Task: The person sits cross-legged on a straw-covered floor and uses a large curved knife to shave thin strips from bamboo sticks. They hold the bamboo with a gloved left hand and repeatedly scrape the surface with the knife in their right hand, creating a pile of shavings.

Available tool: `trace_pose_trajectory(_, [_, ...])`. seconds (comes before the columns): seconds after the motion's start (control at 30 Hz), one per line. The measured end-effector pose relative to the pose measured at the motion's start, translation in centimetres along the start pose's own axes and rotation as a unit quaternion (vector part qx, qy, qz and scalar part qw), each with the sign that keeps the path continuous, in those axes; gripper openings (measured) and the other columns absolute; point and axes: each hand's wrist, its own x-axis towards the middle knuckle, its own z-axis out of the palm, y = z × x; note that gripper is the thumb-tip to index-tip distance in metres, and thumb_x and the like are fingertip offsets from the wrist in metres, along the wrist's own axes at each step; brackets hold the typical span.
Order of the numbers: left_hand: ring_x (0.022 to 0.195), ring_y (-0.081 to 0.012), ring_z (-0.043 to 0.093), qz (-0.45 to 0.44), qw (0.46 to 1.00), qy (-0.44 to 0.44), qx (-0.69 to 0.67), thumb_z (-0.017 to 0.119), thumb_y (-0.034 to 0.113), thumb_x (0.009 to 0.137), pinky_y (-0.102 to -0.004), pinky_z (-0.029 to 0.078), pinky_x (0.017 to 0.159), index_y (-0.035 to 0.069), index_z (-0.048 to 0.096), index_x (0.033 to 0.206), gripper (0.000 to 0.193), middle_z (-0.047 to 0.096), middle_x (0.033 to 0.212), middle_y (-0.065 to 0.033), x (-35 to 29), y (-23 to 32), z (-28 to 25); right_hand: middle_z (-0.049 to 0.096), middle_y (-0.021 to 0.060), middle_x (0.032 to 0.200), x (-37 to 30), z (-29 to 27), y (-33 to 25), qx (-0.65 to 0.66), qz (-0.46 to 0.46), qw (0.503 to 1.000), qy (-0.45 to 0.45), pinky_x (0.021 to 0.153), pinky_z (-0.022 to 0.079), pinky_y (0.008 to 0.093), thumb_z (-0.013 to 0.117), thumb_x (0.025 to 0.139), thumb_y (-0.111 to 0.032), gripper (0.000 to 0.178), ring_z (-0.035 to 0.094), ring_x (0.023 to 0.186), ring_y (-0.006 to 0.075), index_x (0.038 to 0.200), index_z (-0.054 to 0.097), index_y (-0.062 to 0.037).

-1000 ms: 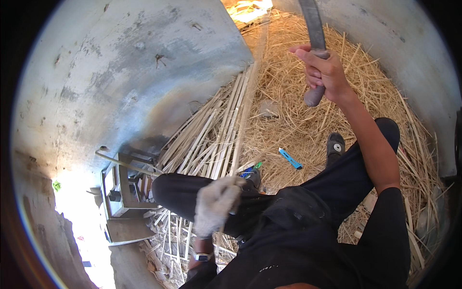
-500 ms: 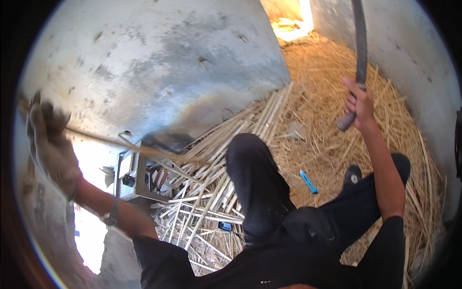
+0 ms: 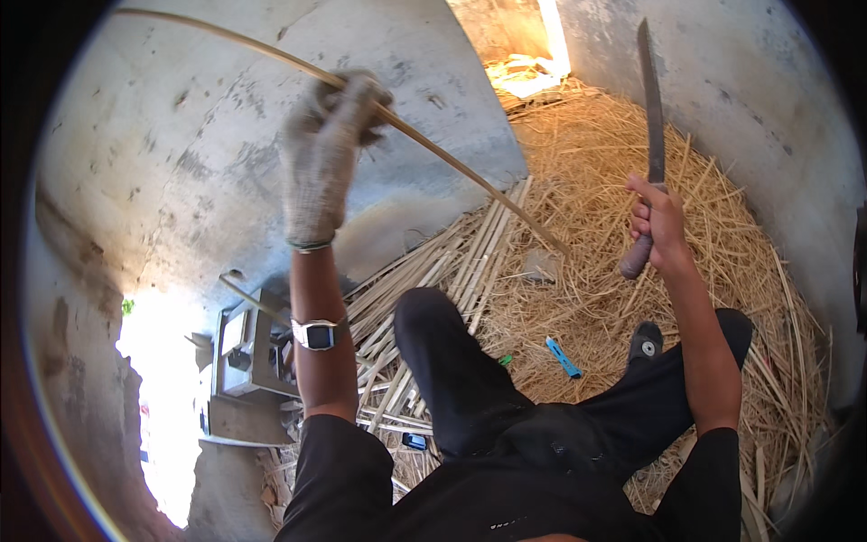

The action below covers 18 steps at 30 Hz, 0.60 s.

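My left hand (image 3: 327, 154), in a pale work glove, is raised at the upper left and closed round a long thin bamboo strip (image 3: 452, 163). One end of the strip runs up past the wall at the upper left; the other slants down to the right over the straw. Some of the glove's fingers are blurred. My bare right hand (image 3: 661, 219) grips the dark handle of a machete (image 3: 654, 117), whose long narrow blade points upward. The strip's lower end and the blade are apart.
Split bamboo strips (image 3: 406, 285) lie piled against the wall left of my knee. Straw-like shavings (image 3: 605, 154) cover the floor. A light-blue box cutter (image 3: 564, 358) lies between my legs. At the left stand a wooden box-like frame (image 3: 248, 352) and a bright wall opening.
My gloved left hand has swung from the far left toward the middle, carrying the bamboo strip with it. The machete in my right hand has dropped slightly and shifted left.
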Motion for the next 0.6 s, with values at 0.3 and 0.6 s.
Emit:
trace_pose_trajectory(0.3, [0.079, -0.0173, 0.070, -0.124, 0.980, -0.142, -0.068, 0.067, 0.022, 0.093, -0.0307, 0.060, 0.075, -0.002, 0.067, 0.108, 0.029, 0.070, 0.094, -0.0105, -0.4, -4.0, 6.5, 0.042, -0.0070, 0.055, 1.4, 1.2, 0.0, 0.004, -0.009, 1.000, -0.005, 0.039, 0.035, 0.0236, 0.071, 0.089, -0.021, 0.024, 0.039, 0.041, 0.0040, 0.084, 0.050, -0.0098])
trace_pose_trajectory(0.6, [0.079, -0.0183, 0.070, -0.146, 0.980, -0.117, -0.062, 0.067, 0.019, 0.092, -0.0304, 0.060, 0.076, -0.003, 0.066, 0.110, 0.028, 0.070, 0.096, -0.0115, 0.0, -4.7, 5.3, 0.045, -0.0051, 0.055, 2.0, 3.3, 1.3, -0.026, -0.008, 0.999, -0.040, 0.038, 0.035, 0.0233, 0.071, 0.089, -0.021, 0.025, 0.041, 0.041, 0.0044, 0.079, 0.052, -0.0096])
